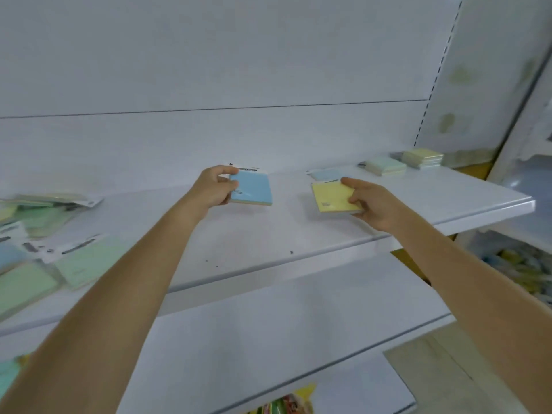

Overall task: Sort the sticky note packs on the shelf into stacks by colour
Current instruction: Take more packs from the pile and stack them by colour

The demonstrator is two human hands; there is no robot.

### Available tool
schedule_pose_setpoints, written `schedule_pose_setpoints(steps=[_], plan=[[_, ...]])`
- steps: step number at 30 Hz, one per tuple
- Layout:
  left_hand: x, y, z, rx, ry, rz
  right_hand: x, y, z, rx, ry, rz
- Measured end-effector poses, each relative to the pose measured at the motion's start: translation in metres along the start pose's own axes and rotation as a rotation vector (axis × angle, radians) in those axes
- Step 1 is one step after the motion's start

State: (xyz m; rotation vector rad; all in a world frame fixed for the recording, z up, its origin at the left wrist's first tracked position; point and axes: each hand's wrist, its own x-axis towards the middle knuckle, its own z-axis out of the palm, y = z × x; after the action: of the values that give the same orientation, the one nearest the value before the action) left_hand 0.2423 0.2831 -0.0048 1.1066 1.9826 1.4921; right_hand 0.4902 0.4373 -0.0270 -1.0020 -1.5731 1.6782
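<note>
I have a pack in each hand, so I judge this to be the carrying step, between picking from the unsorted lot and laying down on the colour stacks. My left hand (213, 186) grasps a blue pack (252, 188) by its near-left edge, thumb on top and fingers curled beneath. The pack sits over the middle of the shelf (268, 234), at about twelve o'clock of the view, and I cannot tell whether it touches the shelf or rides just clear. My right hand (369, 204) grasps a yellow pack (333, 197) from its right side, forefinger along the far edge, thumb on its face, the other fingers under it. This pack is tilted and looks lifted.

The sorted stacks lie toward the far right end. A single blue pack on the shelf (324, 174) lies flat just beyond the yellow one, at twelve o'clock from it. A pale green stack (385, 165) is at one o'clock from my right hand, and a yellow stack (422, 157) is beyond that, near the upright at two o'clock. The unsorted heap (44, 234), mostly green with some blue, sprawls at nine o'clock.

Next, as I read it, the yellow pack has to travel past the green stack and land squarely on the yellow one. The blue pack has to go to three o'clock of my left hand and onto the lone blue one. The right arm should clear first, since the two paths lie close.
</note>
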Motion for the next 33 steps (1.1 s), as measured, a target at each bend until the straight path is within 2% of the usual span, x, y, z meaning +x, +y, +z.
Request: schedule_pose_setpoints(steps=[8, 13, 21, 33], plan=[[0.037, 0.03, 0.138, -0.026, 0.041, 0.017, 0.028, 0.005, -0.135, 0.075, 0.003, 0.029], [0.065, 0.034, 0.189, -0.029, 0.112, -0.013, 0.052, 0.001, -0.157, 0.001, -0.039, -0.017], [0.127, 0.029, 0.223, 0.004, 0.198, 0.002, 0.118, -0.012, -0.169, -0.12, -0.101, -0.089], [0.144, 0.015, 0.249, 0.516, 0.157, 0.069, 0.184, -0.029, -0.2, -0.091, -0.092, -0.124]])
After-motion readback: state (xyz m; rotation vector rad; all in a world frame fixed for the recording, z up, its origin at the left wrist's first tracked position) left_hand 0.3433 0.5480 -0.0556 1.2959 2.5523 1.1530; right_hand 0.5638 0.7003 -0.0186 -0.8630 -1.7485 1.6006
